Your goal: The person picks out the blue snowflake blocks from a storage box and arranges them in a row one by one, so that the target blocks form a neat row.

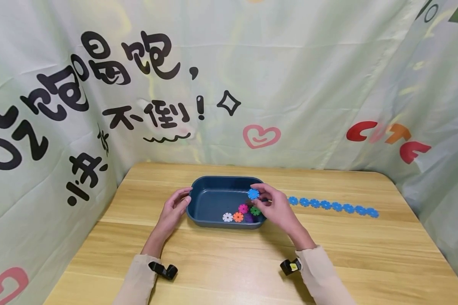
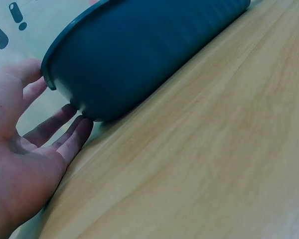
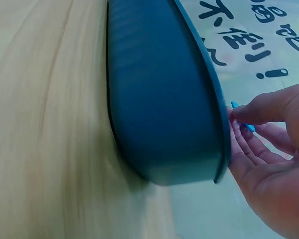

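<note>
A dark blue oblong basin (image 1: 210, 201) sits on the table, with several notched plastic snowflake pieces inside, including a white piece (image 1: 227, 217), an orange piece (image 1: 238, 217), a pink piece (image 1: 243, 208) and a green piece (image 1: 255, 210). My left hand (image 1: 174, 206) touches the basin's left end; in the left wrist view its fingertips (image 2: 84, 122) rest on the outer wall. Over the basin's right end, my right hand (image 1: 276, 205) pinches a blue snowflake piece (image 1: 253, 194) between thumb and fingers. Only a sliver of that blue piece (image 3: 248, 127) shows in the right wrist view.
A row of several blue snowflake pieces (image 1: 326, 205) extends to the right of the basin on the wooden table (image 1: 229, 262). Printed cloth (image 1: 305, 84) hangs behind the table and along its sides. Each wrist bears a small black camera.
</note>
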The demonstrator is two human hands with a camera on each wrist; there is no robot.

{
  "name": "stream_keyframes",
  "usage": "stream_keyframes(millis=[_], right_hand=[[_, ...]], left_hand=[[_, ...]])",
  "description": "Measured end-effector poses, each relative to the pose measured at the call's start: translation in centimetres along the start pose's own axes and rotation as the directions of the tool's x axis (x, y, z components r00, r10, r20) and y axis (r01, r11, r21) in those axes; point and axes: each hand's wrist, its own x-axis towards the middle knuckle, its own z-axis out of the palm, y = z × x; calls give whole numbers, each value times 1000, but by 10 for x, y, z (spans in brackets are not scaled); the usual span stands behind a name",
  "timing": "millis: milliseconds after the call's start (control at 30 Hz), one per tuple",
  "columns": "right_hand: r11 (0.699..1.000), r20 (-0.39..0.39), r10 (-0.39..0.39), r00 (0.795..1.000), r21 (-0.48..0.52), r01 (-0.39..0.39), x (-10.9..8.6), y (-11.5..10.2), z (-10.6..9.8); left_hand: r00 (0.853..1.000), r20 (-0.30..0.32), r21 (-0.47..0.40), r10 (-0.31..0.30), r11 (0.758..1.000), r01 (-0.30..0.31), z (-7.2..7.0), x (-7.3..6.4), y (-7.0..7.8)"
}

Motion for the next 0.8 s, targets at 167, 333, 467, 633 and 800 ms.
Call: stream_keyframes(millis=[167,333,467,633,800], right_hand=[[1000,-38,4,999,4,-4,-7,-6,-14],[999,-61,-11,998,-32,9,-12,1,-27],[998,-80,-21,997,-69,16,-17,5,-37],[994,-100,-35,994,-107,24,-21,6,-50],[993,-130,-36,991,-120,20,-27,7,-61]], left_hand=[[1000,3,7,1,1000,-1,0,1,1],[1000,2,2,-1,1000,1,0,0,0],[1000,3,5,-7,1000,7,0,0,0],[1000,-7,-3,0,1000,0,1,0,1],[1000,-2,2,-2,1000,2,0,1,0]])
